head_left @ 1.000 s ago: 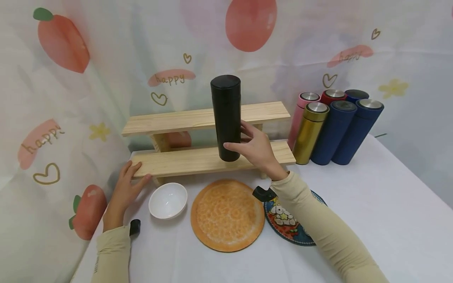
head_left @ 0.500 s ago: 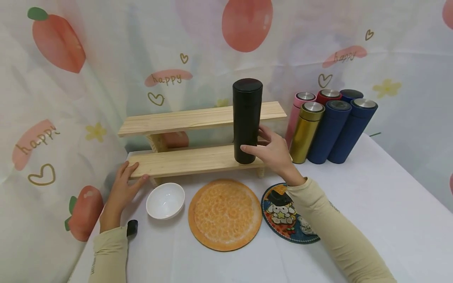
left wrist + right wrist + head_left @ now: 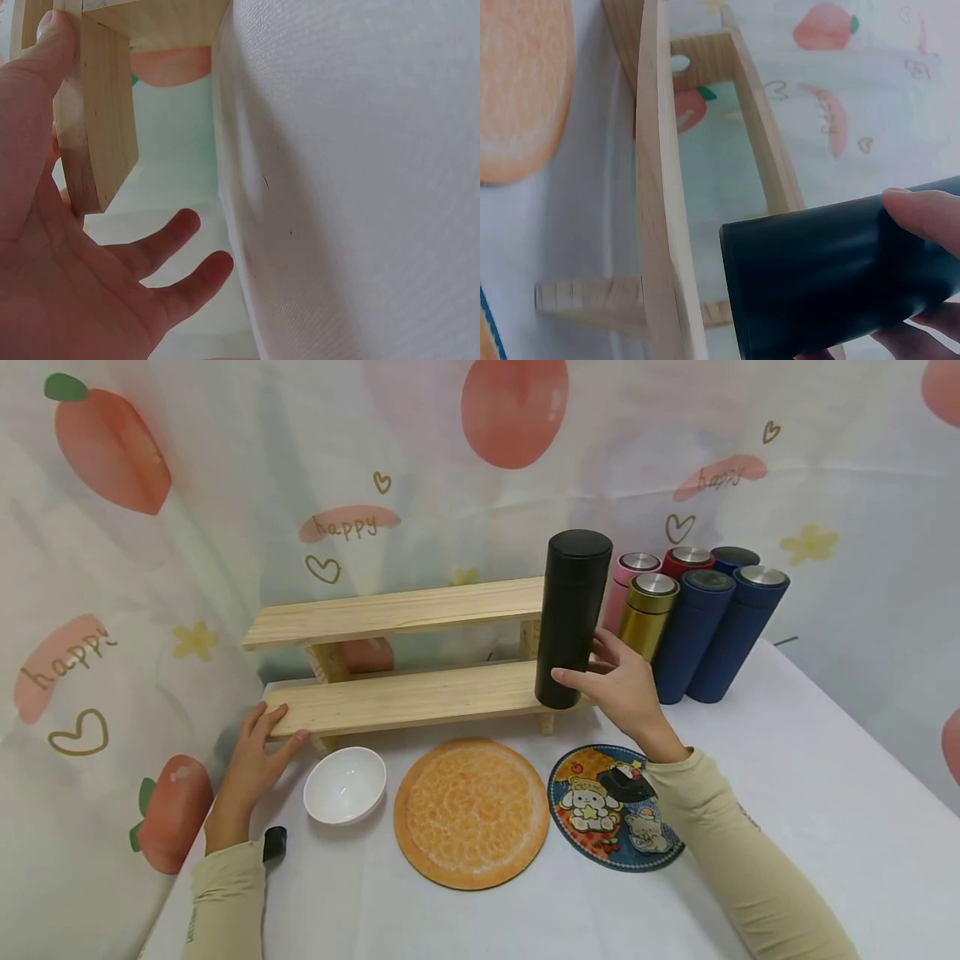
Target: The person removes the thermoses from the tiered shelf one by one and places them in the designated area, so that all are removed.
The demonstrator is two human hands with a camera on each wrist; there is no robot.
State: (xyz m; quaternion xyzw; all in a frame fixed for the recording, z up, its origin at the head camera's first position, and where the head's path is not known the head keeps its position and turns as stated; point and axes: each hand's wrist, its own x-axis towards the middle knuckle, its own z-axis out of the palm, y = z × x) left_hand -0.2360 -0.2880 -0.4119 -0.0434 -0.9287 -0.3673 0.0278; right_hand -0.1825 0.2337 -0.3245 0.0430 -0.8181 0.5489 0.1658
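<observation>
My right hand (image 3: 622,687) grips a black thermos flask (image 3: 574,618) low on its body, thumb in front and fingers behind. The flask stands nearly upright at the right end of a two-tier wooden shelf (image 3: 397,700), overlapping both boards in the head view. In the right wrist view the base of the flask (image 3: 817,277) is close over the lower board (image 3: 658,172). At the shelf's left end, my left hand (image 3: 251,764) holds the lower board between thumb and fingers. Two other fingers (image 3: 196,289) stick out below the board in the left wrist view.
Right of the shelf several thermos flasks stand grouped: pink (image 3: 624,585), gold (image 3: 649,614), red (image 3: 686,562) and blue (image 3: 693,635). In front lie a white bowl (image 3: 345,785), an orange round mat (image 3: 471,814) and a cartoon round mat (image 3: 592,839). A printed cloth (image 3: 420,460) hangs behind.
My right hand has carried the black flask rightward along the shelf, from near the middle to the right end. The left hand keeps its place on the board; the view has shifted slightly.
</observation>
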